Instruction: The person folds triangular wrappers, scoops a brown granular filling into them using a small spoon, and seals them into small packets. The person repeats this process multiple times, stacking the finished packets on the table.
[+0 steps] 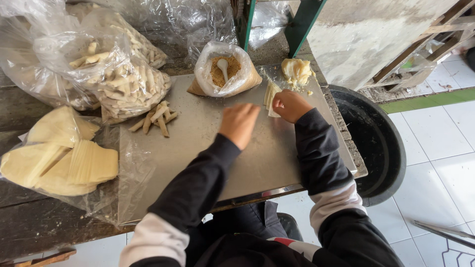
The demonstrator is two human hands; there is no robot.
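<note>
Left hand (pixel 239 123): fingers curled loosely, resting on the metal tray (pixel 208 148), holding nothing.
Right hand (pixel 290 105): pinching the stack of pale wrapper strips (pixel 270 94).
Strips: tray's far right, beside the dough lump (pixel 296 71).
Filling bag (pixel 223 69): spoon (pixel 223 66) inside.

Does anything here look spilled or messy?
A little. Crumbs lie scattered on the metal board beside the dough lump, and a few rolled sticks lie loose outside their bag. Nothing looks damaged.
</note>
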